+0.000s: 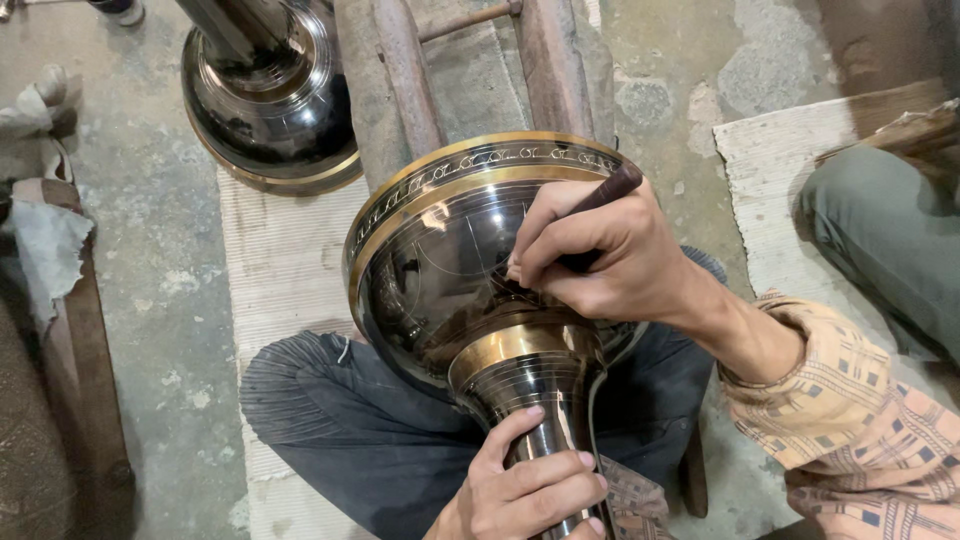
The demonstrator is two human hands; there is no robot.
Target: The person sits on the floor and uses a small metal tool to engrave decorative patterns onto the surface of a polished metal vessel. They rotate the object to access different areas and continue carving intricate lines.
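Observation:
A large dark polished metal vase (pixel 440 260) with brass bands and an engraved rim lies tilted across my lap. My left hand (pixel 525 485) is wrapped around its narrow neck near the bottom of the view. My right hand (pixel 600 255) rests on the bowl's dark surface and grips a slim dark engraving tool (pixel 605 195) like a pen, with the tip against the metal by faint scratched lines.
A second dark metal vase (pixel 270 90) stands at the upper left on the concrete floor. Rusty metal bars (pixel 405 70) run behind the vase. A woven mat (pixel 285 260) lies under me. Rags (pixel 40 220) sit at the left; another person's leg (pixel 890 235) at the right.

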